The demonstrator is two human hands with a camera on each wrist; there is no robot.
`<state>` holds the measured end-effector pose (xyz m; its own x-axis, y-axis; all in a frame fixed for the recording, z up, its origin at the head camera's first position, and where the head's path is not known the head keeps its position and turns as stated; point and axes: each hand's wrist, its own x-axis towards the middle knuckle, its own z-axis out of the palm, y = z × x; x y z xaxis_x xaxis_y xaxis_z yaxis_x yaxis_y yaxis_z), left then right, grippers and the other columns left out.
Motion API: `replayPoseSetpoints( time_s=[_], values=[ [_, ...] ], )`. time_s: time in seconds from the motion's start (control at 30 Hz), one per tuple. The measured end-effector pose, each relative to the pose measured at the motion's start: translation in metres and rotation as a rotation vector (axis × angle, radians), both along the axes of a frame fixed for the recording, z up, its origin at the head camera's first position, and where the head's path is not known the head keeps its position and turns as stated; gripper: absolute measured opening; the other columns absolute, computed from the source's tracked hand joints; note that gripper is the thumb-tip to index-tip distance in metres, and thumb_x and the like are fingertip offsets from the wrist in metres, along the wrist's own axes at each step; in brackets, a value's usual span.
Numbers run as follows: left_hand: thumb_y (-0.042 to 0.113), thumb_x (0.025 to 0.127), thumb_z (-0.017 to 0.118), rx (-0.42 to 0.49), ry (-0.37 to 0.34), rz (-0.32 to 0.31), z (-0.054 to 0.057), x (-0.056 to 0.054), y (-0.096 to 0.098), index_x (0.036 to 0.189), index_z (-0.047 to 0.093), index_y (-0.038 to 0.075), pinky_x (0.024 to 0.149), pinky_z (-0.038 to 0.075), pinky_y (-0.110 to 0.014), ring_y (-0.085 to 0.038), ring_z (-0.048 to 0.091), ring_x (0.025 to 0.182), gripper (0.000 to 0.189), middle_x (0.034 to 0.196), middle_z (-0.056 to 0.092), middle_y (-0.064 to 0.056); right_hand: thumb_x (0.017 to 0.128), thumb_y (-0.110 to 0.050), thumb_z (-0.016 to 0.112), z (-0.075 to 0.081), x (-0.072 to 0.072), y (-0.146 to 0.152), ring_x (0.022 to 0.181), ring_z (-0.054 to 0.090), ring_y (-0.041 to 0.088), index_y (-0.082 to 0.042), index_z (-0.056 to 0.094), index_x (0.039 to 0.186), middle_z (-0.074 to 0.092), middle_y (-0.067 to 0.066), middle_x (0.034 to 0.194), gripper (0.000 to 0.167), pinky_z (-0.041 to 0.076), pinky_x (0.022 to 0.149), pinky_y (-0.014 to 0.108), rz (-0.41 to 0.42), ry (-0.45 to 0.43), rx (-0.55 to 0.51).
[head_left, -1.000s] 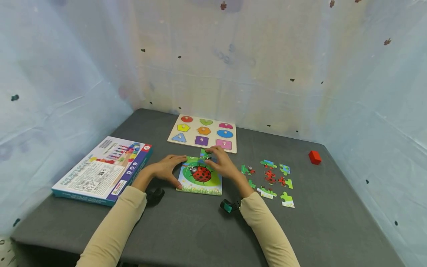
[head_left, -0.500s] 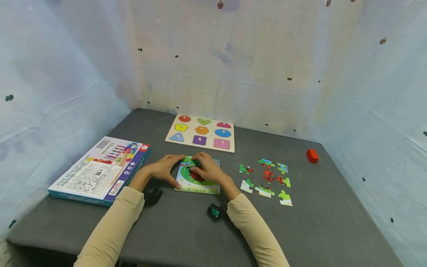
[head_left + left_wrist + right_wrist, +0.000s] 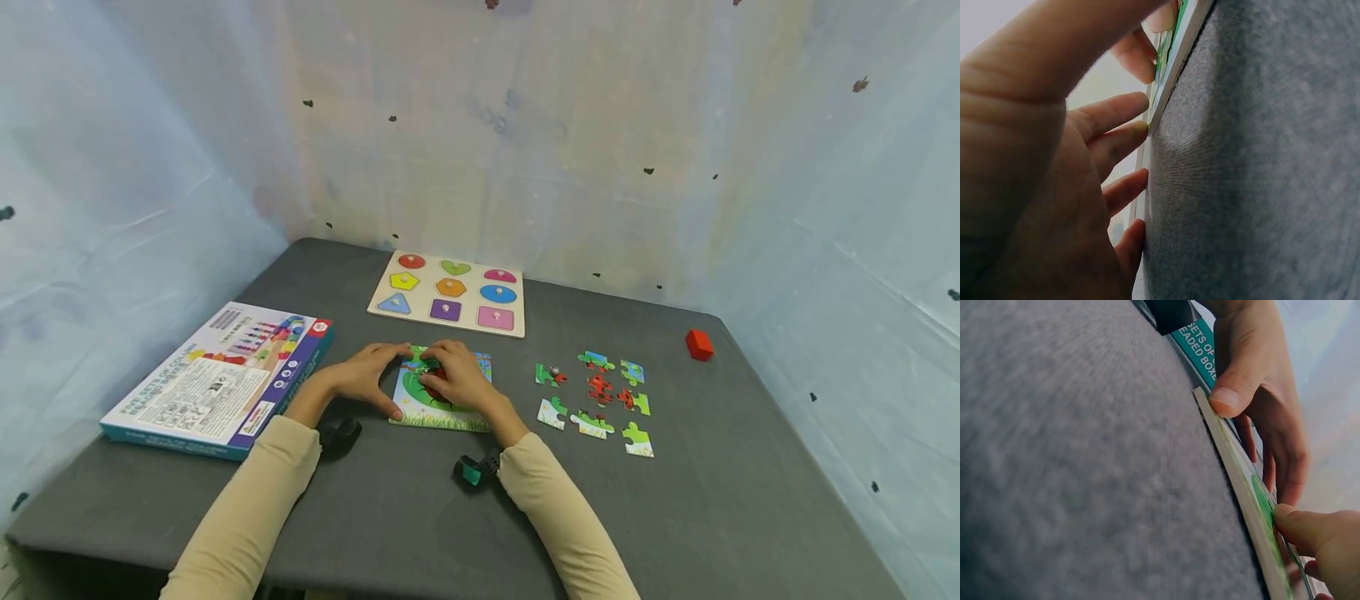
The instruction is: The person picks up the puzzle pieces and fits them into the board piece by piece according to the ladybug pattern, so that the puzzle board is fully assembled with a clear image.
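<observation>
My left hand [image 3: 362,375] spans the left side of the ladybug puzzle board [image 3: 442,419], thumb at its near corner, fingers at the far part of that edge. In the left wrist view those fingers [image 3: 1119,147] are spread and nearly straight, tips at the board's edge. Over the board's upper left part, my right hand [image 3: 463,379] pinches a jigsaw piece [image 3: 429,367] between thumb and fingers, low against the picture. The hand covers much of the ladybug. In the right wrist view the thumb [image 3: 1297,522] presses near the board's surface.
Several loose jigsaw pieces [image 3: 600,389] lie on the dark cloth to the right of the board. A wooden shape puzzle [image 3: 471,289] with knobs lies behind it. At left is a flat toy box [image 3: 217,379], and at far right a red block [image 3: 699,345].
My right hand has moved the jigsaw piece from the board's far edge left and nearer, down onto the picture's upper left. My left hand stays at the board's left side. The view shifts slightly.
</observation>
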<state>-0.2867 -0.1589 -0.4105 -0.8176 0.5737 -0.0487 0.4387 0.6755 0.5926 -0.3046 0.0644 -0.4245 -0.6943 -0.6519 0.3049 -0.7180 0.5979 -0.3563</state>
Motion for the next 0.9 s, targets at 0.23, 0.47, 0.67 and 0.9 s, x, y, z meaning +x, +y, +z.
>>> replayPoseSetpoints(
  time_s=[0.23,0.47,0.67,0.9],
  values=[
    [0.047,0.065,0.082,0.005,-0.005,-0.011,0.003,0.0005,-0.0004,0.142,0.034,0.005,0.103,0.02,-0.061,-0.04,0.017,0.134,0.099,0.15,0.023,-0.017,0.09,-0.024,0.064,-0.0004,-0.0006,-0.0022,0.111,0.045,0.027,-0.007,0.061,0.119,0.05,0.012,0.124,0.034,0.037,0.093,0.046,-0.008,-0.004,-0.03],
    [0.046,0.067,0.081,0.008,0.013,-0.046,0.0033,0.0014,-0.0004,0.141,0.036,0.005,0.103,0.019,-0.063,-0.04,0.015,0.135,0.096,0.152,0.021,-0.016,0.09,-0.027,0.063,-0.0028,-0.0016,-0.0031,0.108,0.045,0.024,-0.009,0.061,0.12,0.05,0.01,0.121,0.036,0.036,0.092,0.044,-0.036,-0.01,-0.026],
    [0.048,0.069,0.078,-0.029,0.019,-0.055,0.0045,0.0013,0.0016,0.144,0.033,0.006,0.102,0.018,-0.064,-0.042,0.013,0.136,0.098,0.151,0.02,-0.018,0.09,-0.028,0.062,-0.0046,-0.0028,-0.0036,0.109,0.045,0.024,-0.011,0.06,0.122,0.049,0.009,0.122,0.036,0.036,0.092,0.044,-0.055,-0.016,-0.01],
    [0.054,0.071,0.074,-0.047,0.049,-0.008,0.0036,0.0018,0.0085,0.141,0.04,0.006,0.101,0.018,-0.065,-0.044,0.013,0.136,0.091,0.151,0.018,-0.019,0.091,-0.029,0.061,-0.0055,-0.004,-0.0046,0.108,0.045,0.025,-0.011,0.059,0.123,0.05,0.01,0.122,0.037,0.037,0.091,0.044,-0.05,-0.003,-0.005]
  ],
)
